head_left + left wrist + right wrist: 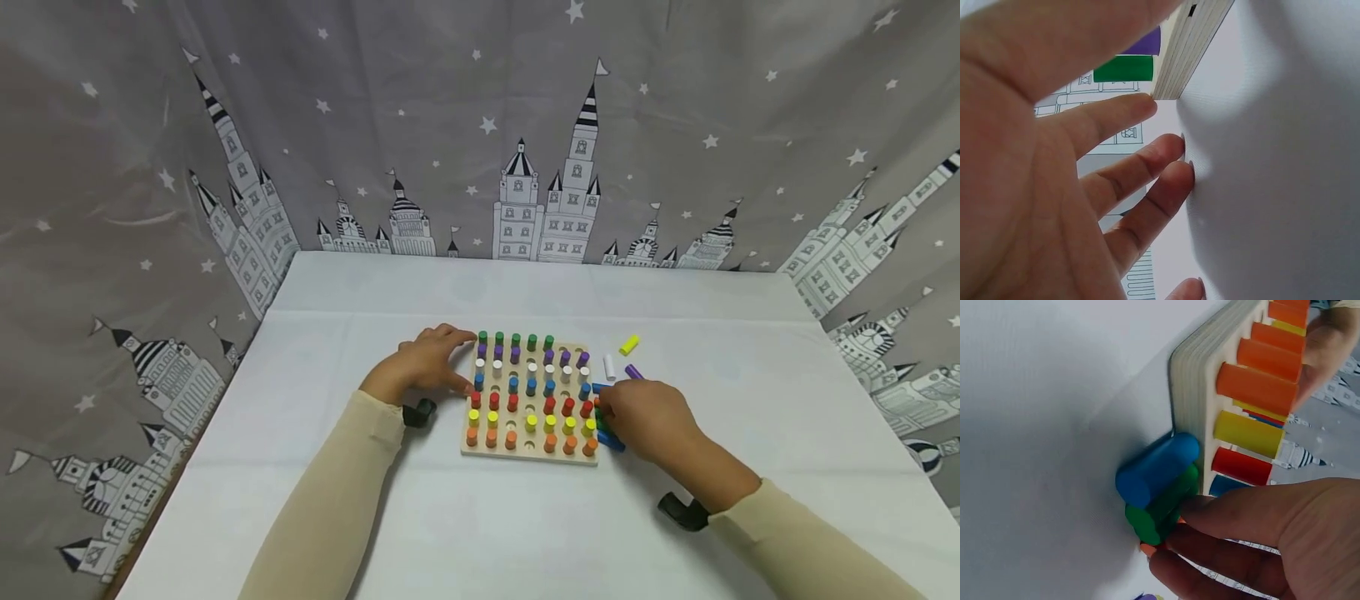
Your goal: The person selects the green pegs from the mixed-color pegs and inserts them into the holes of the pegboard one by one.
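A wooden pegboard (529,452) lies on the white table, filled with rows of green, purple, white, blue, red, yellow and orange pegs. My left hand (463,362) rests at the board's left edge, its fingers (1169,147) straight and touching the table beside the board corner (1186,51). My right hand (604,408) sits at the board's right edge over loose pegs. There a blue peg (1157,467) and a green peg (1161,511) lie against the board side (1192,381). My right fingertips (1175,534) pinch an orange peg (1147,549), mostly hidden.
More loose pegs lie right of the board: yellow (629,344), white (609,367), purple (634,372) and a blue one (612,441) by my right hand. Several board holes stand open. A grey castle-print curtain (480,125) surrounds the table.
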Motion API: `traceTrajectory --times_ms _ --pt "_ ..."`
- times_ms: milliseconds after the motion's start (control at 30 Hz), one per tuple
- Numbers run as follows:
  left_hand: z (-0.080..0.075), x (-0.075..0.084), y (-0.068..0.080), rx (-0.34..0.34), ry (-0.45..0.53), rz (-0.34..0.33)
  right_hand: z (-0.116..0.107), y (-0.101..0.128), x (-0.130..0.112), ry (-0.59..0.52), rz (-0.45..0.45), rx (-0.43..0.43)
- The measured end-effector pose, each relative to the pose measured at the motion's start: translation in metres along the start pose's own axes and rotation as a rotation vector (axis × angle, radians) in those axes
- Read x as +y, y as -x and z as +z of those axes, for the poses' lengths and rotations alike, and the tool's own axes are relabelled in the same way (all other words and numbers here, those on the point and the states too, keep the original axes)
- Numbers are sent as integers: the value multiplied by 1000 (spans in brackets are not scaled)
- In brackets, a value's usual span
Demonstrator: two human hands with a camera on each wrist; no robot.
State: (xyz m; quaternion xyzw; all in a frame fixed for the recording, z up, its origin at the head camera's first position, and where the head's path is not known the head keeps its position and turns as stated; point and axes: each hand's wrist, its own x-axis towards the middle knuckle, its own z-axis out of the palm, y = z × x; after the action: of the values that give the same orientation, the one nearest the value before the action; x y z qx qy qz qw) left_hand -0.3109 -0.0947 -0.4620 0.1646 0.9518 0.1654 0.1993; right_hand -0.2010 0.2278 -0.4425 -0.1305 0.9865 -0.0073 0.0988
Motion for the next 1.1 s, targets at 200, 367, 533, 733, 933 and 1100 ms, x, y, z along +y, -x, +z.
traceTrajectory --times_ms 200,367,533,733,933,1100 --pt "2 -1 0 -1 8 4 10 -6 -2 54 -10 39" --pt "5 -2 -2 8 -9 10 8 -8 0 22 -15 30" --pt "4 -2 -2 9 -13 8 -2 -10 6 -71 21 -6" --pt "2 -1 -2 10 -3 2 -23 -19 16 -184 66 61" --pt "2 0 -1 8 4 -4 -36 -36 25 -221 93 120" --pt "2 -2 -2 6 4 -3 -40 -55 26 -289 114 108"
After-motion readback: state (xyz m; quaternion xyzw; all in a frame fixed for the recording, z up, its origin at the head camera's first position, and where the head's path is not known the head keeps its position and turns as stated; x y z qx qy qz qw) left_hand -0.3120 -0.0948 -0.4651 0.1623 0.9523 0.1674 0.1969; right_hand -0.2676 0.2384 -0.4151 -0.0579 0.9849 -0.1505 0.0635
